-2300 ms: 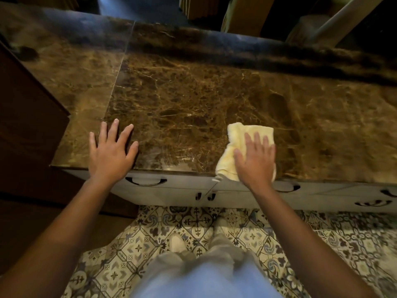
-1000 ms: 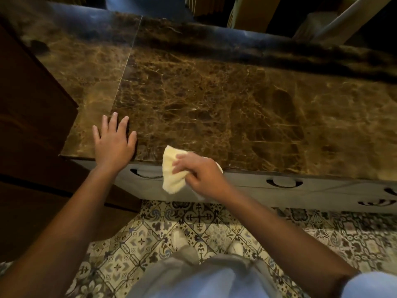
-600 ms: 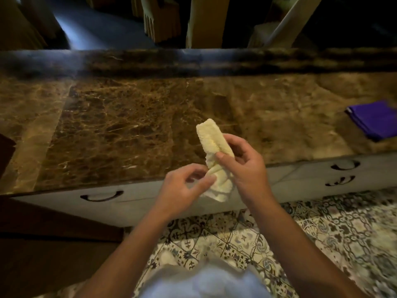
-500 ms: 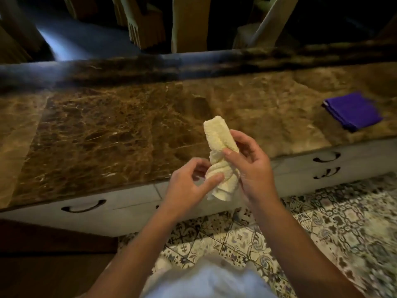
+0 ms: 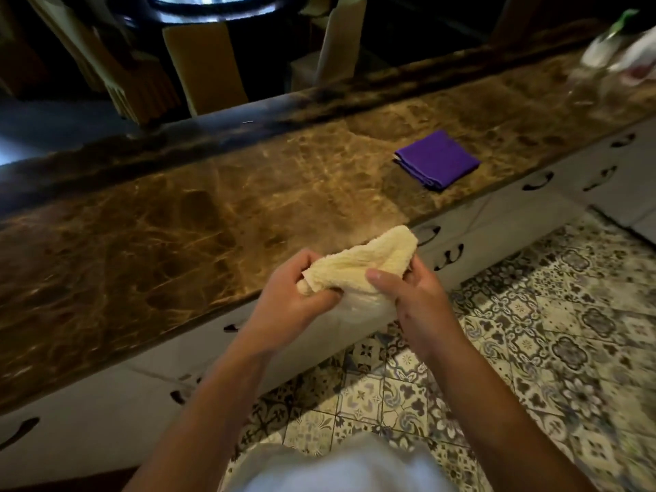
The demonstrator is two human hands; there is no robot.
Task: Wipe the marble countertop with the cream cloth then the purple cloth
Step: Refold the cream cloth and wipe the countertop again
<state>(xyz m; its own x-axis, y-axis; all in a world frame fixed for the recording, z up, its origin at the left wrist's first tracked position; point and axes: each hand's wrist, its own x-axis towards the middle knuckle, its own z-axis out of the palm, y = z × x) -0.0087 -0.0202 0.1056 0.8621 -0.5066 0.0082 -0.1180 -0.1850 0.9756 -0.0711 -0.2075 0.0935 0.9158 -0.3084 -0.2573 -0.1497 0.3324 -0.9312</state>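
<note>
Left hand [image 5: 301, 296] and right hand [image 5: 408, 289] both closed around the bunched cream terry cloth [image 5: 369, 261], held in the air just off the near edge of the brown veined marble countertop [image 5: 177, 225]. The left hand's fingers curl over the cloth's lower left end, gathering it into the palm; the right hand pinches the underside and right end, thumb on top, the other fingers hidden beneath. Held from both ends like this, the cloth is probably being folded or rolled into a compact pad, either for a fresh wiping face or for setting aside. It touches no part of the marble.

The folded square purple cloth [image 5: 436, 159] lies flat on the countertop well to the right of the hands, near the front edge, untouched. Its position within reach along the counter suits the second wiping pass, judged not yet begun.

Below the slab, pale cabinet drawers with dark curved handles [image 5: 539, 179] run the full length; the patterned tiled floor [image 5: 532, 332] lies beneath the person. At the far right end of the counter stand blurred pale objects [image 5: 610, 47], too indistinct to identify. Beyond the counter's far edge, light wooden chair backs [image 5: 206, 65] are visible in shadow.
</note>
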